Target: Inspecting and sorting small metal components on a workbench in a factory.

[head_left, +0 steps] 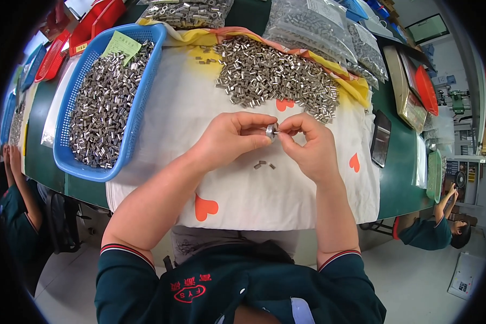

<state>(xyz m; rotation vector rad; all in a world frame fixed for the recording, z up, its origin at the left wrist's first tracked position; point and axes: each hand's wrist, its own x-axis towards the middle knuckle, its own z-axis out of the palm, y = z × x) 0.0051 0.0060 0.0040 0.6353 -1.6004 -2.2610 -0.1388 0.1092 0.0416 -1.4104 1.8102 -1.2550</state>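
Heap of metal sleeves (275, 75) beyond both hands, blue basket (140, 92) leftward

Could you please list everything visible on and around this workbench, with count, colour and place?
small round metal piece: one, silver, pinched between both hands
loose metal sleeves: a few, silver, on the cloth just below the hands
heap of metal sleeves: one large pile, silver, on the cloth beyond the hands
cloth: one, white with orange hearts, spread over the green table
blue basket: one, full of silver sleeves, left of the cloth
clear bags of parts: several, at the far edge
red trays: several, far left
co-workers: two, dark green sleeves, at lower left and lower right
left hand: holds the round piece
right hand: fingertips on the same piece
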